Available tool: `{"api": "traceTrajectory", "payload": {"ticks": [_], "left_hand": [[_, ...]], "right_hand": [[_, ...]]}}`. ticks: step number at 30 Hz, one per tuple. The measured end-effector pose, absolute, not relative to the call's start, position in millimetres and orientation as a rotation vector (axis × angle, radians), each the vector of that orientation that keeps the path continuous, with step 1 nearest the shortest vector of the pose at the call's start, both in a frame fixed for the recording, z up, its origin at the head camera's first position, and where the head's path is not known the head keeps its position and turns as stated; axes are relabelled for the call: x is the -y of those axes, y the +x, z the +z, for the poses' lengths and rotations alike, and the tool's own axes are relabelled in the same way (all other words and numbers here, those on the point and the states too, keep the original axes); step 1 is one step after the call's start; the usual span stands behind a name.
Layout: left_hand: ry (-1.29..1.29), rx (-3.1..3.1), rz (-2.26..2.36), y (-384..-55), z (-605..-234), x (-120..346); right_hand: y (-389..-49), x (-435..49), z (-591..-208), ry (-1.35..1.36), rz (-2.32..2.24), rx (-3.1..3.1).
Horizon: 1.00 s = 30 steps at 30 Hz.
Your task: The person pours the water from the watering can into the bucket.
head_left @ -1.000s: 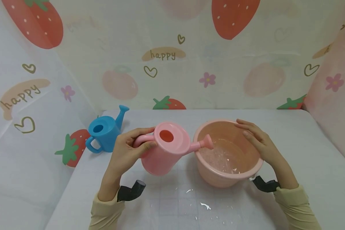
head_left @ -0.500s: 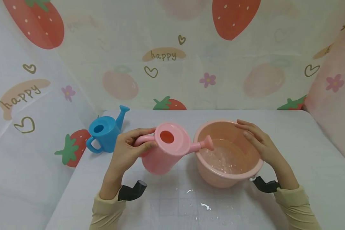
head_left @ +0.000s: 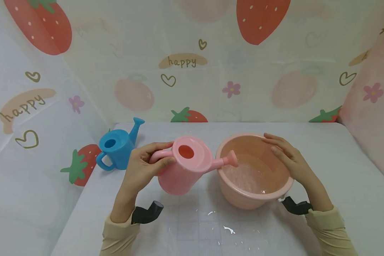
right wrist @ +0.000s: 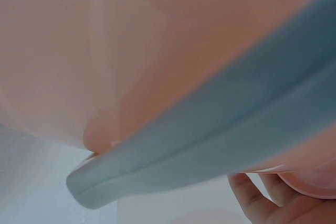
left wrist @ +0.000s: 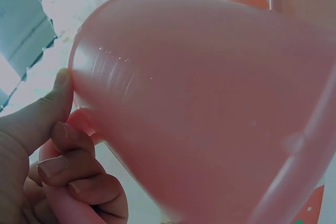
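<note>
My left hand grips the handle of a pink watering can. In the left wrist view its fingers curl round the handle while the thumb presses on the can's side. The can tips toward the right, and its spout head hangs inside the near-left rim of a pink bucket. Water lies in the bucket; no stream is plainly visible. My right hand holds the bucket's right rim, thumb over the inside. The right wrist view shows fingers outside below the rim.
A blue watering can stands at the table's back left. Drops and small puddles wet the white table in front of the bucket. The bucket's pale carrying handle crosses the right wrist view. Printed curtains surround the table.
Bubbles and ripples on the water in the bucket have faded, and its surface looks calmer. Both hands, the pink watering can and the bucket have hardly moved.
</note>
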<state>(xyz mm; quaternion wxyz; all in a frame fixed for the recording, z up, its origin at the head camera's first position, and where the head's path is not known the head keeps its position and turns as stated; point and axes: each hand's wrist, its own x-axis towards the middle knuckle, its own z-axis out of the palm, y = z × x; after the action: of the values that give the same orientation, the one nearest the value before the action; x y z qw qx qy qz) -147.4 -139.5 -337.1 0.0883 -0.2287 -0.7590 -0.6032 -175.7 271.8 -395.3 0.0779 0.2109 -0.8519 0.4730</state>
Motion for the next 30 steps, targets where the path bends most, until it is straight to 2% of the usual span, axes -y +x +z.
{"api": "traceTrajectory", "payload": {"ticks": [13,30], "left_hand": [[-0.769,2.224,-1.808,-145.5,-334.6,139.7],[-0.764,2.202,-1.769,-143.7,-333.6,137.0]], "right_hand": [[-175.7,-272.1,-395.9,0.625,1.417,2.550],[-174.3,-270.7,-393.5,0.626,1.414,2.555]]}}
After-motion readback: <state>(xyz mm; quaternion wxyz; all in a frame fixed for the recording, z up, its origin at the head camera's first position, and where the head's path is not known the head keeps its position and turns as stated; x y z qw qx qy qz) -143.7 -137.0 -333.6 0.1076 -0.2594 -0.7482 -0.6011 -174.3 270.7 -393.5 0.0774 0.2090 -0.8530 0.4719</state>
